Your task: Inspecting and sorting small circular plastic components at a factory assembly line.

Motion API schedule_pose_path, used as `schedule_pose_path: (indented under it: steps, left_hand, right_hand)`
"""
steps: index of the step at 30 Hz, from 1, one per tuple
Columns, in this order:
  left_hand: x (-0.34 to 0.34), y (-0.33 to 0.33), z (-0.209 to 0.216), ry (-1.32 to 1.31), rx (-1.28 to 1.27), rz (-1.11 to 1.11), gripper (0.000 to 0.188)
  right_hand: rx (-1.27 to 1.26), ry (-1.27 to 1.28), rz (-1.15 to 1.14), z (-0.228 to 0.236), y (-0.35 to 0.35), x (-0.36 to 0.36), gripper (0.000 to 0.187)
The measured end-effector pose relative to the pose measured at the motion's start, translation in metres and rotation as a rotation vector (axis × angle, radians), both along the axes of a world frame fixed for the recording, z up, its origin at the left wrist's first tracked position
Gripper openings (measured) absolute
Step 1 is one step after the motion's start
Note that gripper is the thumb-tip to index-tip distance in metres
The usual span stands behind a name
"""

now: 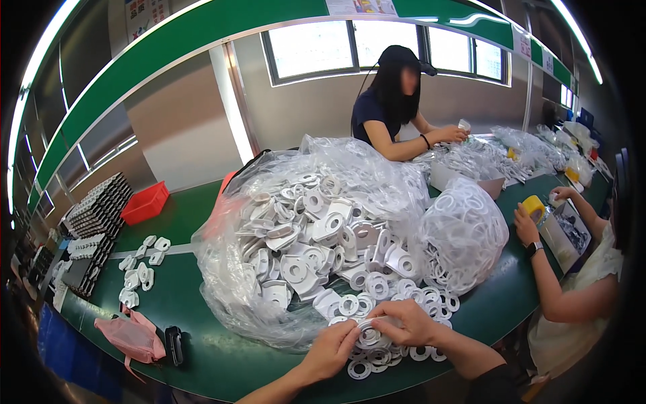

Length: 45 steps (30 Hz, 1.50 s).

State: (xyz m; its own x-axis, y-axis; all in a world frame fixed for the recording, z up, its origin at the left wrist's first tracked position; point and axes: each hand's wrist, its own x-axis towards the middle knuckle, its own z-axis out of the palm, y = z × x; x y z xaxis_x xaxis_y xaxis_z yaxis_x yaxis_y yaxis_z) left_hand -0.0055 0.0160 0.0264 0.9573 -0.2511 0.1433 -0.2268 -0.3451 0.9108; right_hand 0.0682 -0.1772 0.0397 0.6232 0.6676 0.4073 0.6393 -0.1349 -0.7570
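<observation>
My left hand (pixel 330 351) pinches the left edge of a small white plastic part (pixel 365 325) with a round opening. My right hand (pixel 409 323) grips the same part from the other side, thumb and fingers bent around it. Flat white rings (pixel 360 369) lie loose on the table under and around both hands. Just beyond them, a large open clear bag (pixel 225 269) spills over with white plastic housings (pixel 294 269), each with a round hole. To its right stands a rounded clear bag (pixel 465 232) packed with white rings.
At the left are a red bin (pixel 145 203), stacked dark trays (pixel 101 209), a group of white parts (pixel 138 276), a pink pouch (pixel 133 334) and a black case (pixel 173 345). One person (pixel 390 101) works across the green table (pixel 182 303); another (pixel 562 276) sits right, beside a box (pixel 564 239) and yellow tape (pixel 533 207).
</observation>
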Motion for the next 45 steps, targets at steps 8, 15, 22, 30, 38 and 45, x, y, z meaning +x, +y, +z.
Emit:
schedule_pose_path:
  steps: [8, 15, 22, 30, 38, 45]
  left_hand:
    - [0.001, 0.000, -0.012, -0.009, -0.033, 0.172, 0.022]
    - [-0.003, -0.017, -0.020, -0.337, 0.026, 0.256, 0.053]
    - [-0.006, -0.018, -0.013, -0.322, 0.162, 0.146, 0.052]
    - [0.009, 0.018, 0.002, -0.022, 0.016, 0.017, 0.045]
    - [0.031, 0.140, 0.033, -0.332, -0.814, 0.721, 0.057]
    - [0.047, 0.144, 0.028, -0.671, -0.223, 0.992, 0.074]
  right_hand:
    - [-0.105, 0.267, 0.000, -0.001, 0.004, -0.008, 0.013]
    - [0.393, 0.666, 0.018, -0.020, 0.010, -0.007, 0.013]
    - [-0.046, 0.084, -0.307, -0.004, 0.006, -0.013, 0.027]
    - [-0.131, -0.293, -0.190, 0.000, -0.010, 0.015, 0.022]
    - [-0.016, -0.258, -0.242, 0.004, -0.013, 0.018, 0.014]
    - [-0.069, -0.241, -0.207, 0.000, -0.006, 0.013, 0.016]
